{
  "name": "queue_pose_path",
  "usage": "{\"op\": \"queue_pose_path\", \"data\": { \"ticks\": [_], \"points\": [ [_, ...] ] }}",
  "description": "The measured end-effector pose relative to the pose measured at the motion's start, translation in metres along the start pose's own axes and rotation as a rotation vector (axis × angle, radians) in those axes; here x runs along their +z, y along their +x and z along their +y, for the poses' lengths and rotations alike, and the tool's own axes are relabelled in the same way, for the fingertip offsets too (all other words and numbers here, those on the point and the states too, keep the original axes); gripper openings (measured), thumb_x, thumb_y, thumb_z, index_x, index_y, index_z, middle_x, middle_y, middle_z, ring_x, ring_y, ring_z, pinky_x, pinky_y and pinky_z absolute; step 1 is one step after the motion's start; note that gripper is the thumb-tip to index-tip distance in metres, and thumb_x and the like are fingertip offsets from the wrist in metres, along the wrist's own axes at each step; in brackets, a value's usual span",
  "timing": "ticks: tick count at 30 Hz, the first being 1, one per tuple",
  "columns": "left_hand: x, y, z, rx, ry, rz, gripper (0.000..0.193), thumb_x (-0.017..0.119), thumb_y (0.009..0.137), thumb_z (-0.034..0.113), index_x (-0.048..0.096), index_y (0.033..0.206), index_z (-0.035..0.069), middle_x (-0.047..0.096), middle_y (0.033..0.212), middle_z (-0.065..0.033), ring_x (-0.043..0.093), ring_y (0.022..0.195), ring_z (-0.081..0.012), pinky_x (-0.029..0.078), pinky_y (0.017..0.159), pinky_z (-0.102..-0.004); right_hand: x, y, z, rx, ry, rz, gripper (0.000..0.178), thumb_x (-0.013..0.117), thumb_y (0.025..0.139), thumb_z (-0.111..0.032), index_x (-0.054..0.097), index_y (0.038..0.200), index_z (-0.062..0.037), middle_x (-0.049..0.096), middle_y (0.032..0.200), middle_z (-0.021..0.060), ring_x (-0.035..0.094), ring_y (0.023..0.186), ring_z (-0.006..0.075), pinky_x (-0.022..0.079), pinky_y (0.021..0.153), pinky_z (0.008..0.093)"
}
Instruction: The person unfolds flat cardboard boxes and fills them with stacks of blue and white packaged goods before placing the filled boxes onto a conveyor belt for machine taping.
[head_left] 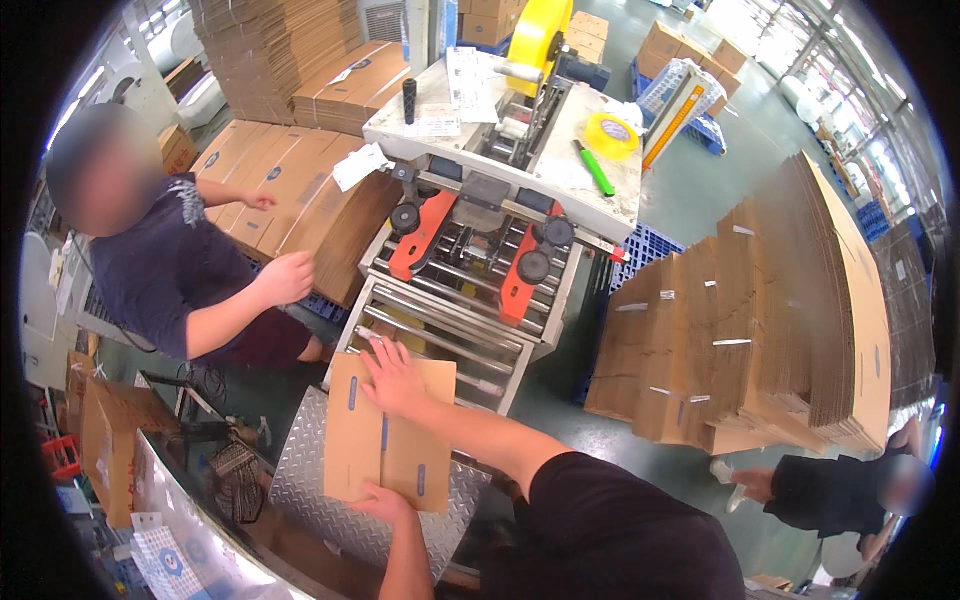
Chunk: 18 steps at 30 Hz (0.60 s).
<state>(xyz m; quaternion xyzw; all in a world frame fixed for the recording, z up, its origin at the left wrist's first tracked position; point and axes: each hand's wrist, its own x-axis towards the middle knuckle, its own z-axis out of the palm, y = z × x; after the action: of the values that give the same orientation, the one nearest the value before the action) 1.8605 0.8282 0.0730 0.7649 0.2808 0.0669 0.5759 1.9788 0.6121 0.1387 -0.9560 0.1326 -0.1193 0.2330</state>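
Note:
A brown cardboard box (345, 440) with small blue printed marks lies in front of me, its two top flaps meeting at a middle seam. It rests over a metal diamond-plate platform (300, 440), with its far end at the conveyor rollers (440, 335). Across the box's far part lies my right hand (393, 380), fingers spread. At the near edge my left hand (388, 505) grips the box, thumb on top and the other fingers partly hidden. Beyond the rollers stands a taping machine (480, 215) with orange side guides.
A co-worker (165, 265) stands at the left by stacked flat cartons (290, 190). More flat cartons (700, 340) stand on the right. On the machine's top lie a yellow tape roll (611, 137) and a green cutter (594, 168). Another person (830, 495) is at the lower right.

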Motion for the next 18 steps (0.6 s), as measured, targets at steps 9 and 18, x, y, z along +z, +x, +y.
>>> {"op": "queue_pose_path", "data": {
  "ticks": [9, 18],
  "points": [
    [-0.004, 0.005, 0.012, 0.107, -0.016, -0.05, 0.068, 0.055, 0.105, 0.023, 0.019, 0.155, -0.007, 0.041, 0.151, -0.0313, 0.053, 0.13, -0.038, 0.047, 0.108, -0.0467, -0.016, 0.019, 0.006, 0.267, 0.017, -0.213, 0.061, 0.062, 0.091, -0.053, 0.063, 0.13, -0.0071, 0.058, 0.135, 0.0222, 0.057, 0.125, 0.0358, 0.042, 0.104, 0.0517],
    [0.002, 0.017, 0.022, -0.062, -0.05, -0.19, 0.06, 0.055, 0.106, 0.028, 0.031, 0.148, -0.008, 0.053, 0.14, -0.031, 0.059, 0.122, -0.0385, 0.048, 0.107, -0.0474, 0.004, 0.015, 0.037, 0.277, -0.057, 0.019, 0.05, 0.061, 0.09, -0.05, 0.071, 0.09, -0.0018, 0.071, 0.087, 0.0174, 0.068, 0.084, 0.0324, 0.051, 0.079, 0.0456]
  ]
}}
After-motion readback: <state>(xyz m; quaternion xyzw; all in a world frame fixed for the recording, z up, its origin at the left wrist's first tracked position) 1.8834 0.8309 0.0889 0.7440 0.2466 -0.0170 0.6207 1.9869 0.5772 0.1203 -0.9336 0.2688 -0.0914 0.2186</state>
